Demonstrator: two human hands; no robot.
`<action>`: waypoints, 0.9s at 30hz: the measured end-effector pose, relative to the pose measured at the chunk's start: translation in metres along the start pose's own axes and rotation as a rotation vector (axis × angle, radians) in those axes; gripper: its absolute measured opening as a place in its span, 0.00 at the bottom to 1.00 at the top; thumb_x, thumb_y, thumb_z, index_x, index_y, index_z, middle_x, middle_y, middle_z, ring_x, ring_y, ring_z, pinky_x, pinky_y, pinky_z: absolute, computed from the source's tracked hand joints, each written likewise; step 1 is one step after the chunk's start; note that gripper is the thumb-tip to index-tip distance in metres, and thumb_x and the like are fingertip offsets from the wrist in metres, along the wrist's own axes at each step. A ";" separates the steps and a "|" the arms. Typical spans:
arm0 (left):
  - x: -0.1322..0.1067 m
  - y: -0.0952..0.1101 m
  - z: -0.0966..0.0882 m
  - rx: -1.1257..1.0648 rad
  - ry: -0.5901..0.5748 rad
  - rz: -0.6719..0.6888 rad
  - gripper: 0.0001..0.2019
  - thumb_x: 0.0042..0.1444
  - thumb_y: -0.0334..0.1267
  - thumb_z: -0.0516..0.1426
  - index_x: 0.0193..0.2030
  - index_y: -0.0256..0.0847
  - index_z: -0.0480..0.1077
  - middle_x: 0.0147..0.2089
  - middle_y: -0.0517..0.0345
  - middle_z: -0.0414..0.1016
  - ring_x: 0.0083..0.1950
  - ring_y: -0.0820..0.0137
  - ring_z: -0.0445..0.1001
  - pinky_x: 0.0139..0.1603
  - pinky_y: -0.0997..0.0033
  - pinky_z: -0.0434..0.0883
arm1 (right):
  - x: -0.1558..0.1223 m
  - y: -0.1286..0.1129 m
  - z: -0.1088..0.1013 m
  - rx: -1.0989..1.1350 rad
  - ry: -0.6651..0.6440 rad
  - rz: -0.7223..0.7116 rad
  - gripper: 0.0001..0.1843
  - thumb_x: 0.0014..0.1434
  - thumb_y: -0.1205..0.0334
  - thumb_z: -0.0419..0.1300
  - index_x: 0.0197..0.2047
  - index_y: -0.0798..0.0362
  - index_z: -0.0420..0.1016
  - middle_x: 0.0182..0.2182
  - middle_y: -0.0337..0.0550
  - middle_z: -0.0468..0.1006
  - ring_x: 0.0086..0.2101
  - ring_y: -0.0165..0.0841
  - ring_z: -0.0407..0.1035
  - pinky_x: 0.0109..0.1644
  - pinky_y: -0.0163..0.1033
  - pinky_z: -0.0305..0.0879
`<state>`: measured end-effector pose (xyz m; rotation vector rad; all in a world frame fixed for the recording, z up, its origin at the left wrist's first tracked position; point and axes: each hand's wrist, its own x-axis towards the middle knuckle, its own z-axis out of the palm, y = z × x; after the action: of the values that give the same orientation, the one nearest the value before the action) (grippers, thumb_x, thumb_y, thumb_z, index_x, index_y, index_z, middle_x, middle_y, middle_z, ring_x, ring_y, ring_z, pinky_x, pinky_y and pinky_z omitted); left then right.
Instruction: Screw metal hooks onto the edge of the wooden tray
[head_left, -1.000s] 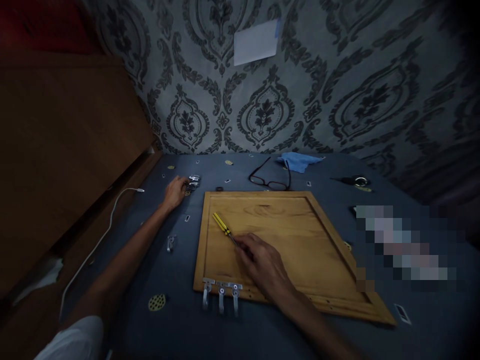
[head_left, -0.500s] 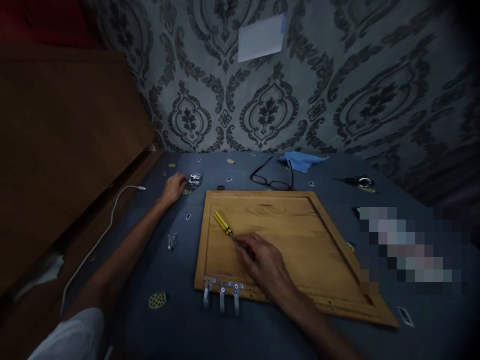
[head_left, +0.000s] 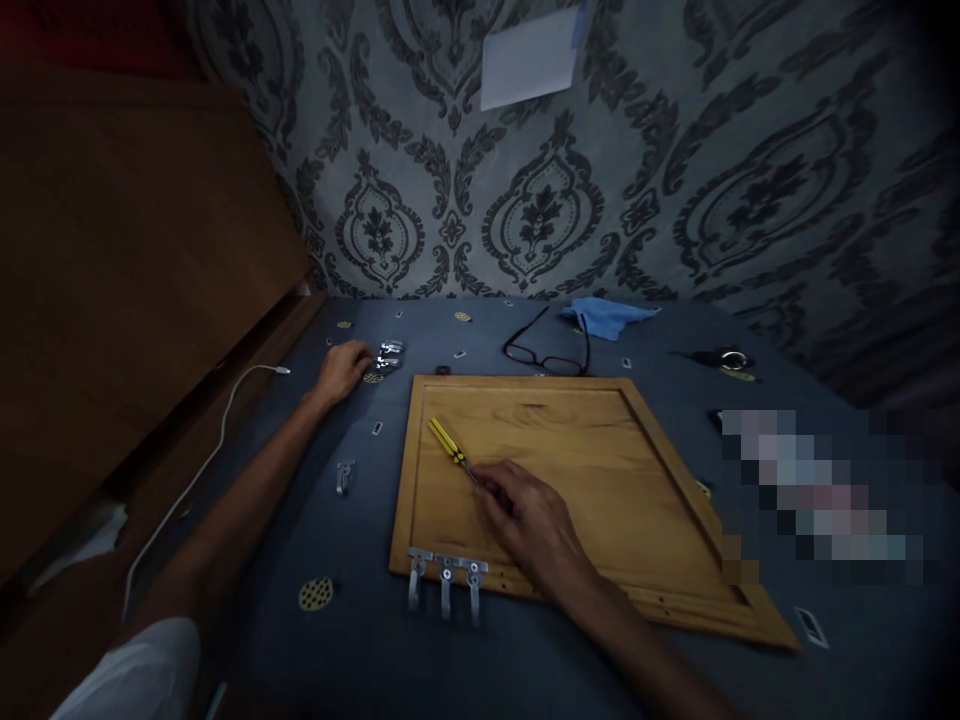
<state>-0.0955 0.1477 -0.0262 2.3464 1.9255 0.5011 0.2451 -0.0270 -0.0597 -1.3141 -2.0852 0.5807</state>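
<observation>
i have the right hand pinching the screwdriver by its shaft above the framed wooden panel, yellow handle toward the far left. three metal hinges overhang the panel's near edge. the left hand curls just beside the hinge cluster; i cannot tell whether it grips anything. left of the panel, there's room around one lone hinge; eyeglasses crowd the far edge.

The eyeglasses lie behind the panel.
</observation>
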 end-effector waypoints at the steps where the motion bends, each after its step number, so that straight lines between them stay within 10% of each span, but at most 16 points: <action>1: 0.000 0.000 -0.001 0.002 -0.009 -0.001 0.18 0.68 0.45 0.60 0.59 0.38 0.71 0.58 0.48 0.75 0.55 0.61 0.77 0.55 0.52 0.78 | 0.000 0.000 0.000 0.000 -0.003 0.002 0.15 0.63 0.67 0.55 0.47 0.51 0.81 0.38 0.45 0.84 0.38 0.38 0.79 0.42 0.41 0.72; 27: -0.035 0.013 0.003 0.074 0.096 -0.208 0.17 0.68 0.45 0.60 0.58 0.38 0.71 0.57 0.48 0.75 0.53 0.61 0.78 0.54 0.53 0.79 | 0.001 0.000 -0.001 0.002 0.022 -0.020 0.14 0.63 0.66 0.56 0.46 0.51 0.82 0.36 0.44 0.83 0.35 0.37 0.78 0.38 0.39 0.71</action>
<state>-0.0877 0.1117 -0.0326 2.1647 2.2364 0.5422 0.2449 -0.0258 -0.0589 -1.2909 -2.0772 0.5572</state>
